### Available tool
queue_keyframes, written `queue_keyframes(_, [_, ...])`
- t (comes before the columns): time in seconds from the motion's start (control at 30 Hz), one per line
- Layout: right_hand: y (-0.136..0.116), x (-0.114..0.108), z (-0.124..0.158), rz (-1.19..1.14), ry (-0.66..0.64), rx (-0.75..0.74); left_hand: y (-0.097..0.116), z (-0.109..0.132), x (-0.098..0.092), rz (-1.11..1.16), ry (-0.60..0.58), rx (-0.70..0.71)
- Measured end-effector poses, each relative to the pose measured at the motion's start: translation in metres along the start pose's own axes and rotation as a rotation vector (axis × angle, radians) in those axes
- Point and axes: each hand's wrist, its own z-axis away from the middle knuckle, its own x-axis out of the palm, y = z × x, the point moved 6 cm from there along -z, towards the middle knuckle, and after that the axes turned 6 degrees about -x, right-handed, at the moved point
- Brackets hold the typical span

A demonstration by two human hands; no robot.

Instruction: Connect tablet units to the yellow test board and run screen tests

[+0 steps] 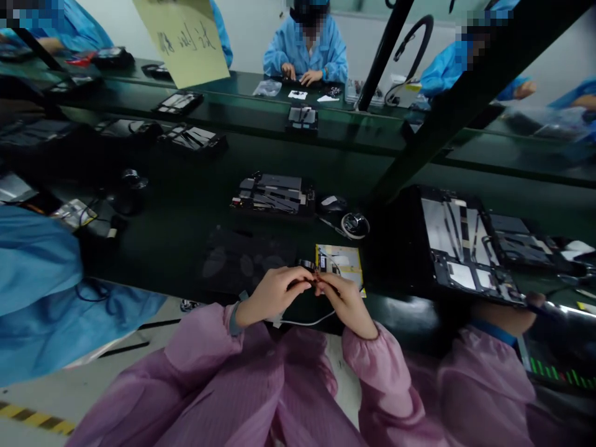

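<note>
My left hand [272, 293] and my right hand [345, 299] meet at the near edge of a dark green bench [186, 211]. Both are pinched together on a small dark part [311, 268] held between the fingertips; what it is I cannot make out. Just behind the fingers lies a yellow sheet [342, 261] with small pieces on it. A white cable [307, 321] curves under my hands. My sleeves are pink.
An opened device tray [272, 194] lies further back, a tape roll [354, 225] to its right. A large opened device [465, 248] is held by a neighbour at right. A blue-sleeved person [41, 279] sits left. Others work across the bench. A black post [447, 105] slants overhead.
</note>
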Motion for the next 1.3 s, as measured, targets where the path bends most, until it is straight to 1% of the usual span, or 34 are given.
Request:
queue_keyframes(0.07, [0.0,0.004,-0.001,0.042,-0.018,0.006,-0.002,0.0,0.0,-0.064,0.005,0.001])
queue_keyframes(0.2, [-0.002,0.005,-0.002,0.145,0.011,-0.037,0.001,-0.003,0.003,-0.215,0.026,0.121])
queue_keyframes(0.33, [-0.001,0.007,-0.004,0.185,-0.008,-0.073,0.003,-0.006,0.007,-0.393,0.064,0.217])
queue_keyframes(0.43, [0.001,0.008,-0.005,0.22,-0.024,-0.102,0.003,-0.009,0.007,-0.472,0.068,0.245])
queue_keyframes(0.57, [0.002,0.009,-0.005,0.258,-0.046,-0.115,0.002,-0.012,0.009,-0.535,0.031,0.259])
queue_keyframes(0.73, [0.0,0.011,-0.005,0.346,-0.063,-0.137,0.005,-0.014,0.009,-0.57,0.016,0.281])
queue_keyframes(1.0, [-0.002,0.009,-0.002,0.403,-0.049,-0.158,0.009,-0.014,0.01,-0.563,-0.001,0.279])
queue_keyframes(1.3, [-0.007,0.01,0.0,0.479,-0.062,-0.195,0.0,-0.013,0.013,-0.519,-0.031,0.192])
